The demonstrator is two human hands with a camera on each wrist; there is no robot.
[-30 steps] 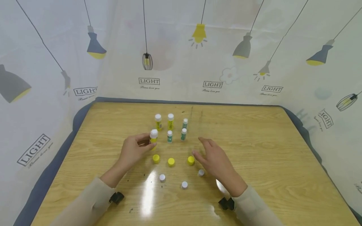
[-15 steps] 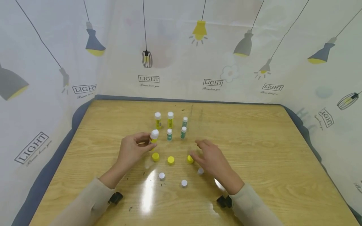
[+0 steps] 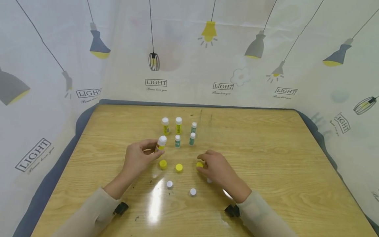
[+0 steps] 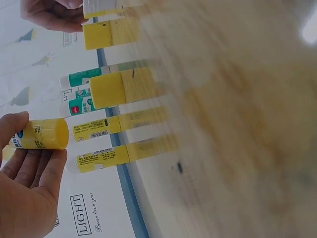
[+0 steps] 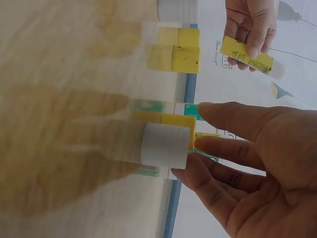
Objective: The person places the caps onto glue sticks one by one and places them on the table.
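Note:
My left hand point(image 3: 139, 154) grips a yellow glue stick point(image 3: 161, 143) with a white top, tilted a little and raised off the table in the left wrist view. My right hand point(image 3: 220, 169) reaches down over a yellow cap point(image 3: 200, 164), thumb and fingers spread around its top; firm contact is not visible. Closer to the right wrist camera stands a white cap point(image 5: 165, 145), mostly covered by the hand in the head view. Two more yellow caps point(image 3: 179, 168) lie between the hands. Behind them stand two yellow glue sticks point(image 3: 178, 125) and three small green ones point(image 3: 177, 141).
Two other white caps point(image 3: 193, 192) lie nearer the front of the wooden table point(image 3: 266, 141). A printed curtain point(image 3: 189, 56) surrounds the table at the back and sides. Dark camera mounts point(image 3: 120, 208) sit under both wrists.
My right hand has moved left and down onto the rightmost yellow cap, its fingers drawing together. My left hand stays nearly still, with the glue stick tilted slightly more to the right.

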